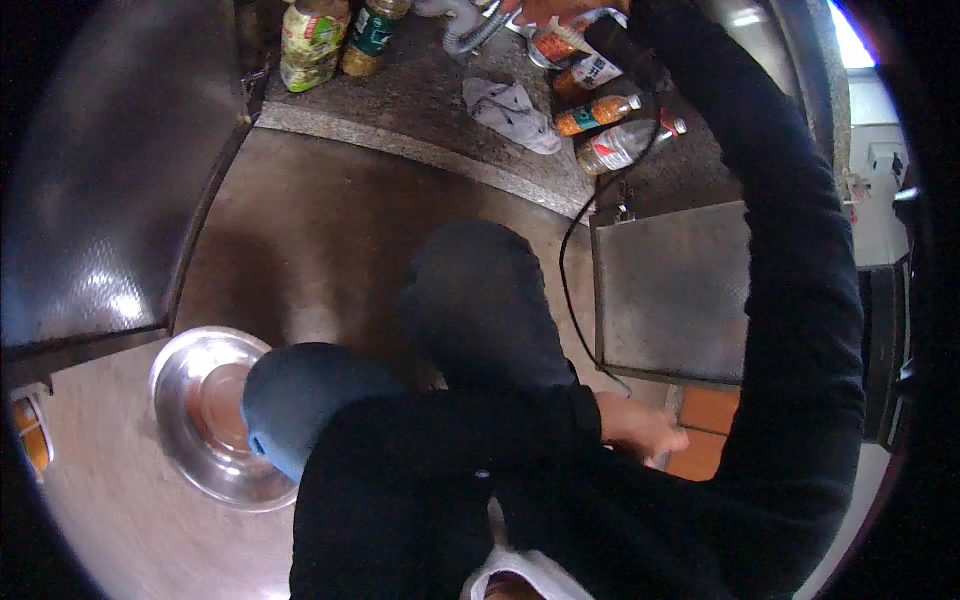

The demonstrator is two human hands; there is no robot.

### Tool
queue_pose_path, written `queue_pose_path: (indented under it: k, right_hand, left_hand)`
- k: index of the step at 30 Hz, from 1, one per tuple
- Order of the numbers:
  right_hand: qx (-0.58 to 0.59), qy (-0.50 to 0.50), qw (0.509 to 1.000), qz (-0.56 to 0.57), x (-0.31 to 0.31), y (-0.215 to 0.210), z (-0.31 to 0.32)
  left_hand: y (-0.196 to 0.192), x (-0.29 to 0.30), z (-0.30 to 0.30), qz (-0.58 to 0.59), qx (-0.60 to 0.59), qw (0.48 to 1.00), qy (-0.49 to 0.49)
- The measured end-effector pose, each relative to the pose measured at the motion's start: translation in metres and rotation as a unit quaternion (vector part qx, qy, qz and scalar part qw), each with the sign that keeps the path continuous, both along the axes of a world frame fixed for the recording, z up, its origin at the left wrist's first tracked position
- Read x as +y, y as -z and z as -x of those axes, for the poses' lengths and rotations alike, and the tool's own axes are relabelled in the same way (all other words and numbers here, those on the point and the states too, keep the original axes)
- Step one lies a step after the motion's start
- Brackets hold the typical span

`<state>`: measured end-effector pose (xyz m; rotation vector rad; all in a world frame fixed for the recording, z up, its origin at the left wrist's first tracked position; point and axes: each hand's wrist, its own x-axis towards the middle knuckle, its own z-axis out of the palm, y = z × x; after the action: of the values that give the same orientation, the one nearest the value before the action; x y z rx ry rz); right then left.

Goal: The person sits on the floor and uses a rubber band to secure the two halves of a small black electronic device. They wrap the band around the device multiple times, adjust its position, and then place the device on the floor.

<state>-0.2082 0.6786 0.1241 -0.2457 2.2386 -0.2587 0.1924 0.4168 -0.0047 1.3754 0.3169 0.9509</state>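
My right arm reaches up the right side and bends over the cabinet shelf. My right hand [568, 10] is at the top edge, beside a jar with orange-red contents [560, 46]; its fingers are mostly cut off, so any grip is hidden. A black band [622, 42] wraps that wrist, and a thin black cable [566, 280] hangs down near it. My left forearm lies across my lap. Past my knee, my left hand [640, 425] hangs with its fingers loosely extended, holding nothing visible. Closest to my right forearm are a bottle of orange contents [595, 116] and a larger clear bottle [618, 148].
A crumpled grey cloth [512, 114] lies on the shelf [400, 125], beneath a grey corrugated hose [470, 32]. Further left stand a green-labelled jar [372, 42] and a green package [314, 48]. Cabinet doors [95, 190] hang open on both sides. A metal basin [175, 400] sits by my left knee.
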Motion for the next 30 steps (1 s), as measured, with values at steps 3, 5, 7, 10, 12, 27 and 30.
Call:
queue_pose_path:
  k: [3,5,7,10,12,27,30]
  right_hand:
    - [0.010,0.048,0.999,-0.017,-0.006,-0.022,-0.013]
    - [0.088,0.016,0.995,-0.035,-0.007,-0.039,-0.029]
    - [0.101,-0.346,0.915,0.180,-0.006,-0.049,-0.042]
    - [0.074,-0.153,0.985,-0.038,0.007,-0.035,-0.062]
    - [0.083,-0.037,0.996,0.019,0.030,-0.007,-0.075]
    - [0.160,0.139,0.925,0.314,0.013,0.142,-0.060]
    - [0.037,0.173,0.887,0.427,-0.082,0.089,-0.087]
  left_hand:
    - [0.006,0.011,0.033,-0.208,0.470,0.826,-0.231]
    - [0.005,0.015,0.075,-0.236,0.499,0.815,-0.177]
    - [0.000,0.008,0.130,-0.374,0.164,0.865,-0.291]
    - [-0.054,0.013,0.212,-0.189,0.205,0.959,-0.038]
    - [-0.064,-0.029,0.292,-0.115,0.062,0.980,-0.149]
    - [-0.021,-0.178,0.541,0.488,-0.179,0.703,-0.485]
    - [-0.002,-0.165,0.559,0.547,-0.160,0.661,-0.489]
